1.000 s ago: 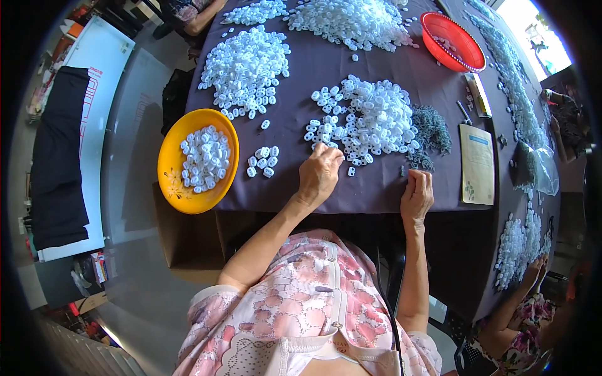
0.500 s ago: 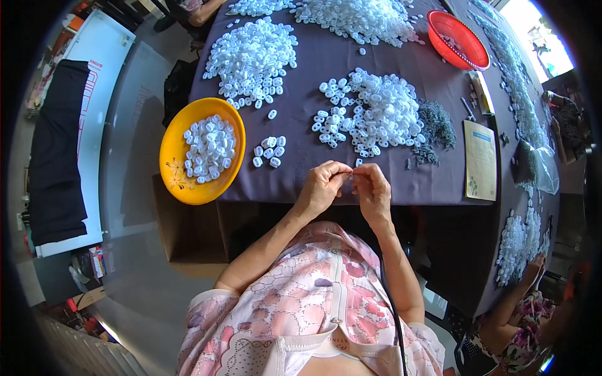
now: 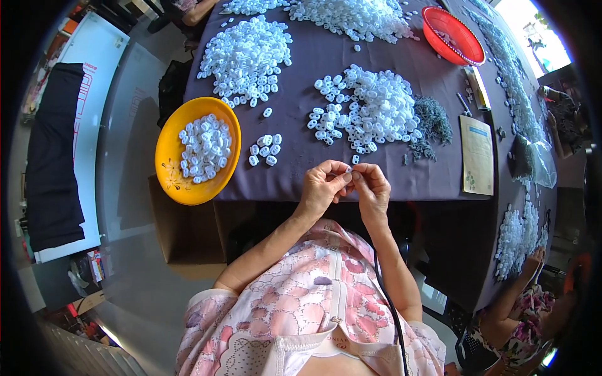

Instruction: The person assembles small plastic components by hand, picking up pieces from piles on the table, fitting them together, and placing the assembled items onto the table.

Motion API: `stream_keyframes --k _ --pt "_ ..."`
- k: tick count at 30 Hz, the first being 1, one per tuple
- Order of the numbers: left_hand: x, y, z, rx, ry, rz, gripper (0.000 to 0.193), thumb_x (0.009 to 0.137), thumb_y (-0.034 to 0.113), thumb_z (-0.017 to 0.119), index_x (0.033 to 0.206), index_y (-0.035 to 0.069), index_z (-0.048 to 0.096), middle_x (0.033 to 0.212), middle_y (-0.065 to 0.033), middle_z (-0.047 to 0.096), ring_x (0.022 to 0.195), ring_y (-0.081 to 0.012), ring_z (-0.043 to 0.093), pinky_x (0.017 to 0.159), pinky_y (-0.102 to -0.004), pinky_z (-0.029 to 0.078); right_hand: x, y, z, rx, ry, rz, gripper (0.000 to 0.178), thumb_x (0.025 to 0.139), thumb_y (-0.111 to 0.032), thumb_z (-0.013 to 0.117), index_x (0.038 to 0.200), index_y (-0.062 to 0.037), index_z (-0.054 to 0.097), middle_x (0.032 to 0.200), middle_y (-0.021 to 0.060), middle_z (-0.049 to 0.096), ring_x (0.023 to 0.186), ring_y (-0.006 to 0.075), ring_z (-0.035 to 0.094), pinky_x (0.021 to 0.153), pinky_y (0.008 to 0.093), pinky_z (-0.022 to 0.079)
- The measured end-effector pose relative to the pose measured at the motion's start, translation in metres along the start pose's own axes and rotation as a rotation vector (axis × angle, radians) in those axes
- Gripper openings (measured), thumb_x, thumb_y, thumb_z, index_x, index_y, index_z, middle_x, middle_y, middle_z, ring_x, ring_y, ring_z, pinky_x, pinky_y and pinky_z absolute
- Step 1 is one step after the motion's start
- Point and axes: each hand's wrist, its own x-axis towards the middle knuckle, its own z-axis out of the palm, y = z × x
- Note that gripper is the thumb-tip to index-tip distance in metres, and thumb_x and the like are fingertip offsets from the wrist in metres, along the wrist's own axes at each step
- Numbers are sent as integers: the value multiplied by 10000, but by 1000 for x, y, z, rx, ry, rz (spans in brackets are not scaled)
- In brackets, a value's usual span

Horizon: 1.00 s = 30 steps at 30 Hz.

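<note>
My left hand and my right hand meet at the table's near edge, fingers pinched together. Between their fingertips shows a tiny bit of a white plastic piece, mostly covered by the fingers. Just beyond the right fingertips lies a loose white two-hole oval piece. Farther off is a big pile of such pieces, with a heap of small dark grey parts at its right, too fine to name. A little group of white pieces sits to the left of my hands.
A yellow bowl of white pieces stands at the table's left edge. More white piles lie beyond. At right are a red basket, a tan notepad and a clear plastic bag. Other people sit around the table.
My fingers have shifted slightly around what they pinch, and a bit of white now shows between them. The whole view has slid a little; the piles look the same.
</note>
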Motion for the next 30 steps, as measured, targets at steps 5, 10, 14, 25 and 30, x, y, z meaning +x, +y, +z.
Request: stream_keyframes --k 5,10,14,25,30 --pt "1 0 -1 -47 -3 17 116 896 142 612 896 33 650 670 1 622 526 -27 538 414 -171 421 -3 -3 1 -54 -29 -53 66 899 27 551 952 14 588 804 18 591 685 71 548 619 209 470" --pt "-1 -1 -2 100 3 66 124 912 124 581 909 26 657 665 -8 617 516 -43 543 408 -187 431 -3 -5 -4 -133 -47 -103 99 895 43 543 956 11 613 830 18 596 714 73 565 630 211 479" --pt "-5 5 2 164 8 101 129 911 118 580 900 14 656 669 -12 618 516 -49 545 409 -197 439 -2 -17 -2 -236 -54 -177 123 884 67 535 962 13 613 881 30 588 736 81 580 640 214 491" --pt "-8 11 3 295 39 151 127 907 127 592 889 16 651 648 0 606 503 -46 531 427 -199 433 -1 -16 -8 -252 -102 -145 171 860 101 535 996 19 598 904 41 579 764 91 603 650 210 512" --pt "-8 11 2 349 41 164 126 903 123 595 887 10 650 642 -9 609 508 -50 541 425 -205 434 0 -15 -8 -247 -112 -143 172 858 100 540 997 18 599 896 36 580 754 92 606 642 213 514"
